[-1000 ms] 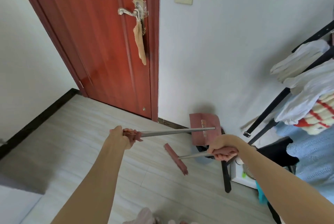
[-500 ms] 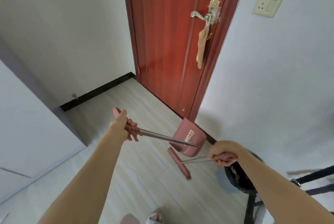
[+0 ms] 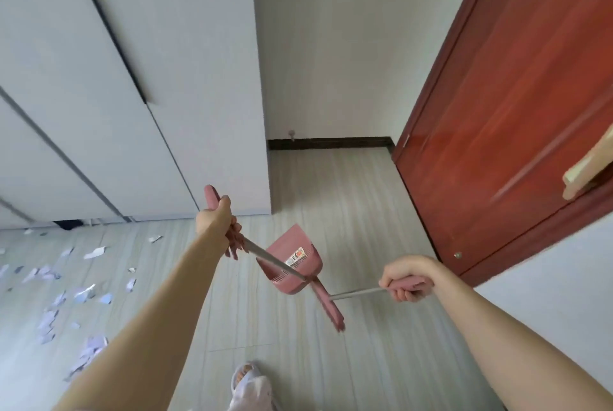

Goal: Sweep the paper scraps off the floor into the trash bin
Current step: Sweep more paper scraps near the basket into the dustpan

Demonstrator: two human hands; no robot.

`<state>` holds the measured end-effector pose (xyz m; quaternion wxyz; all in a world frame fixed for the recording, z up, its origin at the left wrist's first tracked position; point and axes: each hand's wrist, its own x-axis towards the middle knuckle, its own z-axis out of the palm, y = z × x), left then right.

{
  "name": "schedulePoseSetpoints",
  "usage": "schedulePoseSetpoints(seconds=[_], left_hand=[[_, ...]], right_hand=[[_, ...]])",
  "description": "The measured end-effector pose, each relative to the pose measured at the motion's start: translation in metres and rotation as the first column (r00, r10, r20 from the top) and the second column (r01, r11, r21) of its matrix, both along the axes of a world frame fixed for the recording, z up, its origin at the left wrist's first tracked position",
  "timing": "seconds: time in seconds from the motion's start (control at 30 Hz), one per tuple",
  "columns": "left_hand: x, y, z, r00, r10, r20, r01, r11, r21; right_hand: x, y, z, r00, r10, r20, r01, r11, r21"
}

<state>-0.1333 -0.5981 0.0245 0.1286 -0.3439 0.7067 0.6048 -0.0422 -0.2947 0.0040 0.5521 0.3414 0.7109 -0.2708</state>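
Observation:
My left hand grips the pink handle of a long-handled pink dustpan, whose pan hangs above the floor in the middle of the view. My right hand grips the pink handle of a broom; its narrow pink head hangs just below the dustpan. Several white and pale blue paper scraps lie scattered on the floor at the left. No trash bin is in view.
A white wardrobe lines the left side, a red wooden door stands at the right. The pale wood-look floor runs back to a dark skirting board. My slippered foot shows at the bottom edge.
The view has swung left: the bin and clothes rack have left the frame, the wardrobe and paper scraps have come in. Both hands still hold the dustpan and broom, carried along.

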Motion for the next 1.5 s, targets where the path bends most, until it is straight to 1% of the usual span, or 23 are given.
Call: schedulePoseSetpoints(seconds=[0.2,0.3,0.43,0.63,0.73,0.83,0.97,1.0,1.03,1.1,1.13,1.2,1.27,1.33,1.4,1.5], left_hand=[[-0.019,-0.112,-0.014,0.979,0.203,0.003,-0.203,0.979,0.004],[-0.029,-0.163,-0.018,0.945,0.328,-0.018,-0.328,0.945,0.004],[-0.026,-0.227,-0.028,0.904,0.425,-0.042,-0.425,0.905,-0.011],[0.001,-0.312,-0.04,0.791,0.609,-0.062,-0.612,0.79,-0.043],[0.015,-0.345,-0.045,0.731,0.677,-0.081,-0.682,0.724,-0.105],[0.027,-0.373,-0.047,0.663,0.74,-0.11,-0.746,0.642,-0.178],[0.036,-0.409,-0.051,0.529,0.832,-0.171,-0.846,0.5,-0.183],[0.036,-0.42,-0.051,0.488,0.854,-0.182,-0.87,0.456,-0.189],[0.037,-0.429,-0.052,0.449,0.873,-0.192,-0.889,0.413,-0.2],[0.037,-0.437,-0.049,0.42,0.882,-0.214,-0.901,0.376,-0.217],[0.038,-0.444,-0.05,0.398,0.888,-0.229,-0.91,0.35,-0.223],[0.04,-0.454,-0.051,0.363,0.895,-0.26,-0.921,0.302,-0.248],[0.048,-0.463,-0.056,0.301,0.91,-0.284,-0.941,0.235,-0.244],[0.056,-0.471,-0.06,0.264,0.916,-0.301,-0.952,0.198,-0.234],[0.065,-0.481,-0.063,0.253,0.917,-0.308,-0.948,0.171,-0.268],[0.076,-0.496,-0.065,0.242,0.918,-0.316,-0.944,0.148,-0.294]], right_hand=[[-0.095,-0.099,0.0,0.98,0.186,-0.074,-0.186,0.982,0.019],[-0.134,-0.152,-0.004,0.956,0.276,-0.099,-0.276,0.961,0.022],[-0.177,-0.22,-0.014,0.922,0.366,-0.126,-0.364,0.93,0.04],[-0.227,-0.32,-0.028,0.846,0.516,-0.137,-0.516,0.856,0.036],[-0.245,-0.37,-0.033,0.784,0.605,-0.14,-0.61,0.793,0.015],[-0.262,-0.415,-0.044,0.729,0.672,-0.13,-0.679,0.734,-0.007],[-0.287,-0.48,-0.068,0.633,0.77,-0.083,-0.773,0.634,-0.025],[-0.293,-0.499,-0.075,0.568,0.821,-0.05,-0.823,0.568,-0.023],[-0.297,-0.515,-0.08,0.474,0.88,-0.008,-0.88,0.474,-0.024],[-0.297,-0.531,-0.084,0.277,0.959,0.055,-0.961,0.275,0.028],[-0.301,-0.542,-0.088,0.171,0.984,0.058,-0.984,0.167,0.068],[-0.306,-0.563,-0.093,-0.012,0.999,0.032,-0.992,-0.016,0.125],[-0.307,-0.59,-0.096,-0.15,0.988,-0.017,-0.975,-0.145,0.171],[-0.303,-0.615,-0.096,-0.297,0.953,-0.066,-0.939,-0.279,0.203],[-0.296,-0.642,-0.095,-0.445,0.891,-0.086,-0.879,-0.417,0.23],[-0.284,-0.679,-0.095,-0.601,0.796,-0.067,-0.791,-0.581,0.192]])
